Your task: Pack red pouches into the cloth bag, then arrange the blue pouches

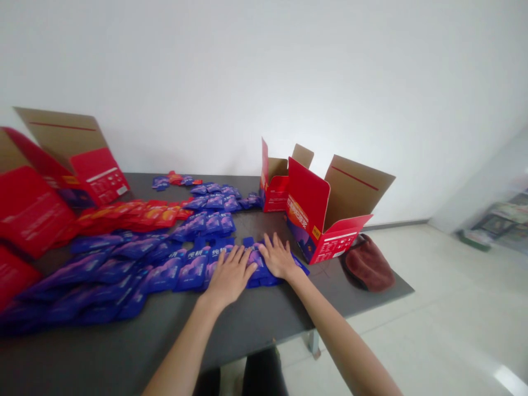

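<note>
Both hands rest flat on a row of overlapping blue-purple packets on the dark table. My left hand has its fingers spread over the middle of the row. Close on its right, my right hand lies with fingers apart on the row's right end, near an open red box. More blue packets lie heaped to the left, with orange-red packets behind them. Smaller stacks of blue packets stand behind the row.
A second open red box stands behind the first. More open red boxes are at the left. Brown fuzzy cloth lies near the right end of the table. A white wall rises behind.
</note>
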The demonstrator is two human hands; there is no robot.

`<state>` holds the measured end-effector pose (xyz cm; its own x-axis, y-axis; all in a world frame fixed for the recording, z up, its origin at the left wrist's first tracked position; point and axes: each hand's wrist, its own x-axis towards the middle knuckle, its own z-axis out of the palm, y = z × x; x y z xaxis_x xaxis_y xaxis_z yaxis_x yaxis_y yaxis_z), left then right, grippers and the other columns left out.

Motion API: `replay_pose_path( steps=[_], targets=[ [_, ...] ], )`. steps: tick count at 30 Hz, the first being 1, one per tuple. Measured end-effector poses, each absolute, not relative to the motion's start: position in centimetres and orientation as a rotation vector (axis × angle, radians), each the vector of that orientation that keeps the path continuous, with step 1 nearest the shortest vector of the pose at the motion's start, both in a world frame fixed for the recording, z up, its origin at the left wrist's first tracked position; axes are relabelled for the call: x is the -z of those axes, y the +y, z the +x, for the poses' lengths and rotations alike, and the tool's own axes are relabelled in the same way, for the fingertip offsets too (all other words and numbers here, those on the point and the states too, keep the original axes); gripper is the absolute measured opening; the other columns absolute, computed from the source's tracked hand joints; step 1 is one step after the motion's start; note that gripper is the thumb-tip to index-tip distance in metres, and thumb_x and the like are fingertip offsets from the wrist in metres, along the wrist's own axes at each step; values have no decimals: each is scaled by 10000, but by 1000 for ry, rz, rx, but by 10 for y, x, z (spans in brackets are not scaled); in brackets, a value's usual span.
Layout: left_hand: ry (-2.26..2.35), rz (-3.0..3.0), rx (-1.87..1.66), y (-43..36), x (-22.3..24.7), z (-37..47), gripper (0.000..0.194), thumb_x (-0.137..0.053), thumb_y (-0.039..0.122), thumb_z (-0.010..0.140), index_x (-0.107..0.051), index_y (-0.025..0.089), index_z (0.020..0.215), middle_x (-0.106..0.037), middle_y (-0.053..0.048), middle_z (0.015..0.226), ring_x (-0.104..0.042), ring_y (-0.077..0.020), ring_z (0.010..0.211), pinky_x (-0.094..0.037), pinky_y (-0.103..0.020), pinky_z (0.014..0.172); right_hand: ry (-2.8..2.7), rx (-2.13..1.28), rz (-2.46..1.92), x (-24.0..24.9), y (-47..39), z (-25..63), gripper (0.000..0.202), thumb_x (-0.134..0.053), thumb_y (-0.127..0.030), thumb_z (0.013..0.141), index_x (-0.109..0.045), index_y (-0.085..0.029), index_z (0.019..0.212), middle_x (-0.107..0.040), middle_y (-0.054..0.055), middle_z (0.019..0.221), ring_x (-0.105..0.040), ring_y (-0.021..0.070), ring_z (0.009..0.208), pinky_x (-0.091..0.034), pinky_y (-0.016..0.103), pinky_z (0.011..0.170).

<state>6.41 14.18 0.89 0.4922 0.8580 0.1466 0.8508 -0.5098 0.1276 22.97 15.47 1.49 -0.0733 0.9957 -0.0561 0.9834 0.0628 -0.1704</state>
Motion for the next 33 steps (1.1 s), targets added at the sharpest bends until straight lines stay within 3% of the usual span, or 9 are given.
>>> replay_pose_path(
  steps=[4,8,10,12,15,24,33],
  targets=[
    [1548,2654,-300,141,-11,65,550,-197,472,923,-341,172,1361,-335,-87,1424,-244,-244,1334,-170,-492,1082,-2161,11,-1999,-30,153,237,552,-117,-456,945,-231,-187,1412,-158,163,1482,-194,293,1343,-156,530,1040],
    [1546,2640,-292,140,-13,66,541,-215,464,924,-347,169,1358,-326,-87,1427,-229,-249,1338,-174,-494,1081,-2208,254,-1885,-69,180,238,396,-214,-337,965,-444,-224,1268,-504,103,1268,-497,206,1124,-372,373,934],
    [1547,2636,-283,139,-15,67,542,-220,459,925,-346,158,1357,-330,-92,1424,-227,-251,1338,-183,-500,1078,-2279,239,-1878,-84,208,232,313,-326,-263,945,-495,-202,1202,-582,94,1137,-554,194,1028,-428,331,856],
    [1552,2631,-273,137,-18,67,545,-225,458,924,-349,149,1355,-335,-94,1420,-229,-251,1337,-191,-502,1077,-2340,223,-1878,-90,241,220,252,-427,-229,912,-540,-165,1129,-592,94,1088,-564,194,997,-448,337,835],
    [1561,2619,-261,134,-22,66,539,-221,458,924,-363,157,1348,-345,-76,1416,-224,-241,1339,-195,-492,1083,-2424,184,-1887,-86,286,201,271,-514,-300,882,-544,-146,1102,-566,79,1106,-564,187,970,-474,376,822],
    [1598,2428,-328,130,-23,70,565,-228,493,908,-357,169,1353,-304,-90,1431,-181,-257,1345,-160,-511,1095,-2420,100,-2124,-65,376,202,313,-517,-331,878,-518,-165,1144,-541,75,1144,-562,185,962,-487,385,805],
    [1560,2401,-315,129,-22,70,575,-271,500,896,-333,176,1367,-286,-94,1437,-195,-282,1338,-183,-525,1090,-2445,248,-2048,-54,373,203,328,-524,-333,875,-513,-154,1149,-543,77,1137,-565,189,960,-488,391,802]
  ],
)
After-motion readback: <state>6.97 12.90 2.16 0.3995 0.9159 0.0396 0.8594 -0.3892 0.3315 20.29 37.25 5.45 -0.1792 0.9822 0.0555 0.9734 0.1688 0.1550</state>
